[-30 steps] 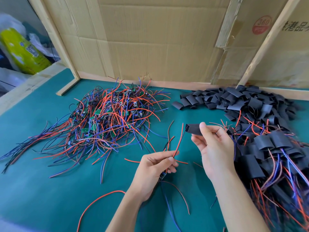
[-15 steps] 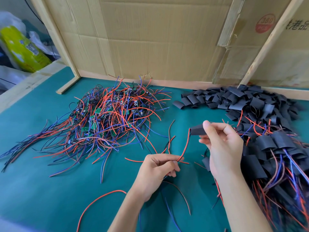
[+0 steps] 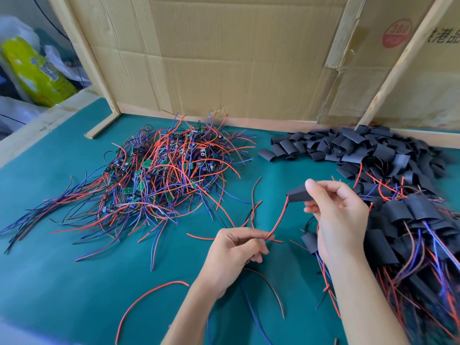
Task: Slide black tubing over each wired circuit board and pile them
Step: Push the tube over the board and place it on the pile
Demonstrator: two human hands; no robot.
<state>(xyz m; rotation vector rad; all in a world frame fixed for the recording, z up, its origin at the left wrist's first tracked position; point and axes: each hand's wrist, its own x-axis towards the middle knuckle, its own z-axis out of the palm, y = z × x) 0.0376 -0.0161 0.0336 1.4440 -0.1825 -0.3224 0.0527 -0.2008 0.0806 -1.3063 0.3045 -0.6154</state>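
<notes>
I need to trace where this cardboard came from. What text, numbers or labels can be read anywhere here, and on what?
"360" in a red round stamp on the cardboard backing; smaller line beneath is blurred.
"港品", cut off at the frame edge, on the cardboard's right panel.
Yellow bag: print too blurred.

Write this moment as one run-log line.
step: sleeving | right hand: pinches black tube | left hand: holds red wire entering tube | finished pile: right
</notes>
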